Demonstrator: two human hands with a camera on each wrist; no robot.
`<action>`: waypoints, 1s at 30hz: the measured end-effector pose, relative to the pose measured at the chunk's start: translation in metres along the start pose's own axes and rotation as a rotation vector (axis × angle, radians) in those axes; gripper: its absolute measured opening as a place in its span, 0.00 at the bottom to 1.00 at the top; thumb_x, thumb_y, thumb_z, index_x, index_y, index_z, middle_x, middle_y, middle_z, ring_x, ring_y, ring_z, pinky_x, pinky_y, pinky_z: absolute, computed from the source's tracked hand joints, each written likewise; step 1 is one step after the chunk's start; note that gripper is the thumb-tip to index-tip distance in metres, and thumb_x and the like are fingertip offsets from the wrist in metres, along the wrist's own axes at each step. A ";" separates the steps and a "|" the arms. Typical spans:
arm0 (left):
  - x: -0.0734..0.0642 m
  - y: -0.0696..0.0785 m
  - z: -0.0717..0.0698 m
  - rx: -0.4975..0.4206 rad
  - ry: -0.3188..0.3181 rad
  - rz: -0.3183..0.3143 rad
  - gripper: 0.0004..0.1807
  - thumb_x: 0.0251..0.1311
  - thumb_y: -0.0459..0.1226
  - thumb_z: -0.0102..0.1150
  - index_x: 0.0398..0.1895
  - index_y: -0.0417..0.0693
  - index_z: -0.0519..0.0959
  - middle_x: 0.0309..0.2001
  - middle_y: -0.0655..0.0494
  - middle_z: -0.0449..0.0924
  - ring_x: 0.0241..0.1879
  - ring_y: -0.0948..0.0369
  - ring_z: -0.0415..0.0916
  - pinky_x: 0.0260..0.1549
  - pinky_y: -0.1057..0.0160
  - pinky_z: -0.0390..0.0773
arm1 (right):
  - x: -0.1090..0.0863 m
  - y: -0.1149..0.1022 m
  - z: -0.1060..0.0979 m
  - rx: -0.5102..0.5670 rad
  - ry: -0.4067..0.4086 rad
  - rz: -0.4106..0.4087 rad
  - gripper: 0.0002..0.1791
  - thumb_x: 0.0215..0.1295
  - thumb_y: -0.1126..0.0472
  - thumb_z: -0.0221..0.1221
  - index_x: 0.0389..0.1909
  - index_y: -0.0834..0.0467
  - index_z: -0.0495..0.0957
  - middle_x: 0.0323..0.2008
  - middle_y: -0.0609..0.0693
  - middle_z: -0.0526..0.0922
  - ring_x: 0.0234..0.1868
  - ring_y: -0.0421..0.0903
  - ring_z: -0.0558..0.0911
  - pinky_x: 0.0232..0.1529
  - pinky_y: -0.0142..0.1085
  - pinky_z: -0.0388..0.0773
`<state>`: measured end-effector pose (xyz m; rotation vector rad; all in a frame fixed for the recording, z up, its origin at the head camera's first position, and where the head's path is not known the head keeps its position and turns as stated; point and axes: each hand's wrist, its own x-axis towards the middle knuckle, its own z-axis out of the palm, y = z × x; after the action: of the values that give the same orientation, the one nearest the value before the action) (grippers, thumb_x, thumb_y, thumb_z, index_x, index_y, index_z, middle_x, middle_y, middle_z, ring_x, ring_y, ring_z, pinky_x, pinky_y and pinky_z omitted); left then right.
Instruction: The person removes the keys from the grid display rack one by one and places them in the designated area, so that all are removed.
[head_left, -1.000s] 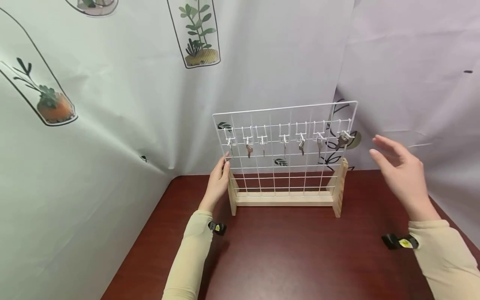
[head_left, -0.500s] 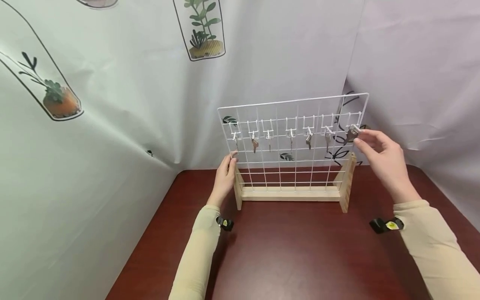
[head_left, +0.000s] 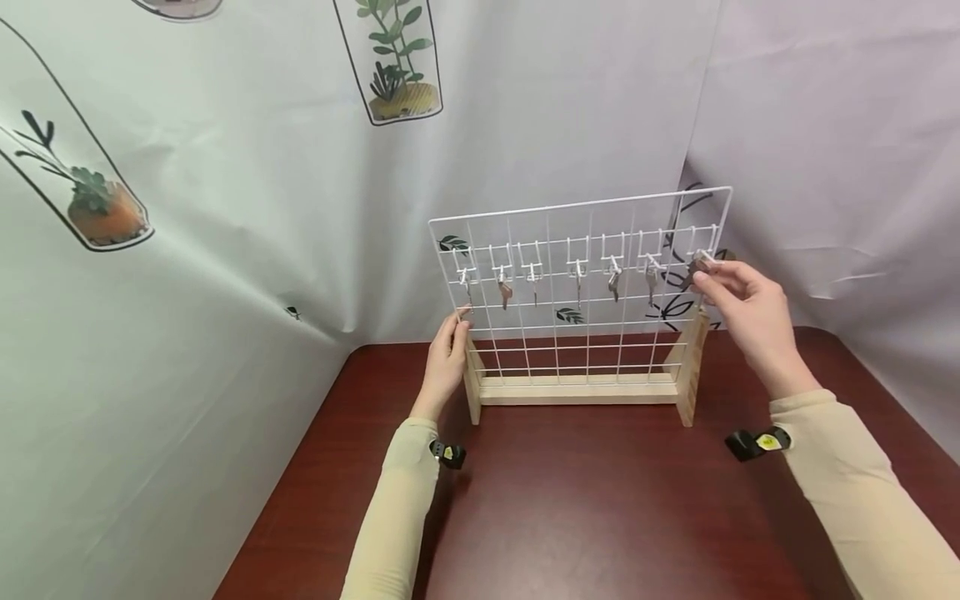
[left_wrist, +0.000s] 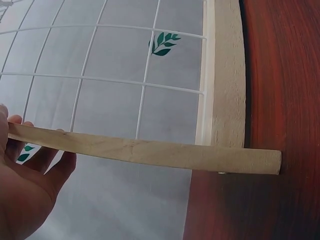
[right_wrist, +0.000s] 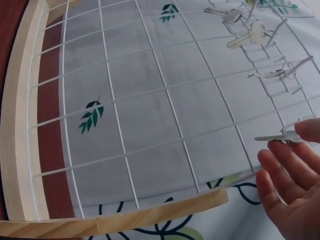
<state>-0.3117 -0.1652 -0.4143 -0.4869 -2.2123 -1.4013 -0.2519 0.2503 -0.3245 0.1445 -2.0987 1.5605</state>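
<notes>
A white wire grid rack (head_left: 562, 329) stands on a wooden base (head_left: 577, 392), with several keys hanging from hooks along its upper part. At the rack's left end, my left hand (head_left: 447, 354) grips the upper part of the wooden side leg (left_wrist: 135, 150), fingers behind it in the left wrist view. My right hand (head_left: 753, 321) is at the far right hook. Between its thumb and fingers it pinches a silver key (right_wrist: 274, 138), whose head is partly hidden by the thumb. Other keys, such as a silver key (right_wrist: 248, 39), hang beside it.
The rack stands on a dark red wooden table (head_left: 585, 492). Behind and to the left hangs a pale sheet (head_left: 247, 275) printed with plants, close to the rack's back. A second wooden leg (head_left: 693, 367) supports the right end.
My right hand has come in from the right, from apart to the rightmost key, and now pinches it. The left hand stays at the rack's left leg. The head view has shifted slightly.
</notes>
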 end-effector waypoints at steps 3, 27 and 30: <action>0.000 0.001 0.000 0.012 0.001 -0.004 0.21 0.80 0.44 0.44 0.69 0.49 0.73 0.56 0.46 0.79 0.58 0.52 0.75 0.60 0.49 0.71 | 0.000 -0.001 0.001 0.018 0.004 -0.005 0.14 0.70 0.56 0.64 0.52 0.55 0.82 0.34 0.22 0.83 0.35 0.26 0.83 0.38 0.20 0.76; 0.000 0.004 -0.001 0.028 -0.014 -0.009 0.22 0.80 0.44 0.43 0.70 0.49 0.72 0.59 0.46 0.77 0.59 0.51 0.75 0.60 0.49 0.72 | -0.011 -0.033 -0.024 0.285 0.008 -0.008 0.09 0.66 0.65 0.66 0.47 0.60 0.85 0.31 0.40 0.88 0.29 0.35 0.85 0.36 0.22 0.78; 0.000 0.004 -0.002 0.035 -0.012 -0.010 0.21 0.80 0.45 0.42 0.70 0.50 0.72 0.58 0.46 0.78 0.58 0.52 0.76 0.60 0.50 0.72 | -0.019 -0.041 -0.028 0.367 0.006 -0.013 0.10 0.65 0.67 0.67 0.47 0.62 0.85 0.32 0.42 0.89 0.29 0.36 0.85 0.38 0.22 0.79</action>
<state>-0.3088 -0.1658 -0.4109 -0.4740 -2.2485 -1.3654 -0.2108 0.2585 -0.2922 0.2799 -1.7831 1.9202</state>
